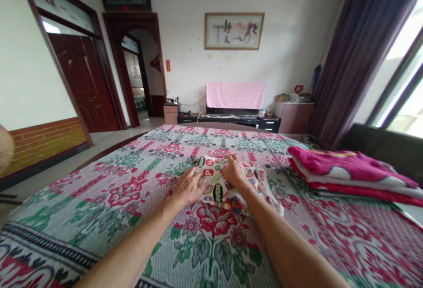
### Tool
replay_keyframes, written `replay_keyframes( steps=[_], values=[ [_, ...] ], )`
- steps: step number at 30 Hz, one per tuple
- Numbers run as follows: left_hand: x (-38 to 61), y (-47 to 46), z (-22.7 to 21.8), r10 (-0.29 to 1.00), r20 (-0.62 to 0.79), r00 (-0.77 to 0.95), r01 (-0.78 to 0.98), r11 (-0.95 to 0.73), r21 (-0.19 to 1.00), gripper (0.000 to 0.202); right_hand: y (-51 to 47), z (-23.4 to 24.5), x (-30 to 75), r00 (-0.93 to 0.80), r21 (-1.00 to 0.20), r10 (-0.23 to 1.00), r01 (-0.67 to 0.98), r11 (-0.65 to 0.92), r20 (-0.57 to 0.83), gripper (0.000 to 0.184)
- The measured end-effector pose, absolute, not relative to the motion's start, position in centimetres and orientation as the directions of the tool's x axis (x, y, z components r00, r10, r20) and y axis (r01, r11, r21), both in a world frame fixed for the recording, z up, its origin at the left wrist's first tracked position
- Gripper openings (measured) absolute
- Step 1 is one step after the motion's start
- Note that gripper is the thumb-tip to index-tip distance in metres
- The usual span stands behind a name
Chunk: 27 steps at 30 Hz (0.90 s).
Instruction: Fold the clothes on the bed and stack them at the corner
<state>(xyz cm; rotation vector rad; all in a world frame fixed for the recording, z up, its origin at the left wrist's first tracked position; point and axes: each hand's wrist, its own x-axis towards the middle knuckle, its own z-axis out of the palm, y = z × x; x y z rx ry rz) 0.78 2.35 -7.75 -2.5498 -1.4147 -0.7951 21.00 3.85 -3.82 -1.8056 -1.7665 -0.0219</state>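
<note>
A folded white cloth [217, 191] with a colourful print of letters and cartoon shapes lies flat on the flowered bed cover [132, 191]. Whether it is a garment cannot be made out. My left hand [191, 186] rests at the cloth's left edge, its fingers stretched over the fabric. On the upper middle part of the same cloth lies my right hand [235, 171], fingers apart and slightly bent, pressing on it. The cloth's right side, partly hidden behind my right forearm, looks loose and rumpled.
A stack of folded pink and red bedding [350, 173] sits at the right of the bed. Beyond the bed's far edge stand a low black cabinet [228, 121] and a screen under a pink towel [236, 95]. Dark purple curtains [357, 58] hang at the right.
</note>
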Motion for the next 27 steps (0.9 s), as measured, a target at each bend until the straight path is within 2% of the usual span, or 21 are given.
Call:
replay_keyframes(
  steps=[3, 5, 8, 11, 13, 15, 19, 21, 24, 27],
  values=[
    [0.7, 2.1, -7.8, 0.780, 0.512, 0.359, 0.859, -0.491, 0.146, 0.050, 3.7, -4.0, 20.7, -0.025, -0.373, 0.870, 0.897, 0.236, 0.492, 0.043],
    [0.8, 1.9, -7.8, 0.791, 0.501, 0.352, 0.865, -0.479, 0.148, 0.053, 3.6, -4.3, 20.6, -0.107, -0.348, 0.876, 0.890, 0.296, 0.470, 0.041],
    [0.8, 1.6, -7.7, 0.799, 0.519, 0.303, 0.879, -0.445, 0.173, 0.054, 3.6, -4.8, 20.7, -0.154, -0.322, 0.920, 0.905, 0.278, 0.360, 0.035],
    [0.5, 1.6, -7.6, 0.795, 0.568, 0.211, 0.881, -0.407, 0.242, 0.042, 3.7, -5.1, 21.1, -0.151, -0.337, 0.937, 0.905, 0.260, 0.315, 0.029],
    [0.0, 1.7, -7.5, 0.807, 0.565, 0.170, 0.880, -0.383, 0.282, 0.033, 3.7, -5.2, 21.4, -0.145, -0.354, 0.935, 0.898, 0.261, 0.323, 0.028],
    [-0.4, 1.8, -7.3, 0.823, 0.548, 0.149, 0.886, -0.357, 0.297, 0.033, 3.7, -5.2, 21.4, -0.120, -0.365, 0.930, 0.896, 0.251, 0.347, 0.028],
    [-0.8, 1.8, -7.2, 0.829, 0.538, 0.155, 0.895, -0.348, 0.278, 0.028, 4.2, -4.5, 20.2, -0.080, -0.366, 0.888, 0.892, 0.267, 0.453, 0.033],
    [-0.7, 1.6, -7.1, 0.835, 0.526, 0.161, 0.897, -0.346, 0.275, 0.026, 4.7, -3.7, 18.8, -0.108, -0.353, 0.883, 0.889, 0.291, 0.456, 0.035],
    [-0.6, 1.3, -6.8, 0.855, 0.492, 0.162, 0.899, -0.333, 0.283, 0.027, 5.8, -2.7, 16.2, -0.161, -0.311, 0.913, 0.906, 0.287, 0.374, 0.033],
    [-0.5, 1.1, -6.5, 0.874, 0.455, 0.168, 0.897, -0.327, 0.298, 0.030, 6.9, -2.2, 14.2, -0.102, -0.299, 0.965, 0.938, 0.174, 0.243, 0.028]
  ],
)
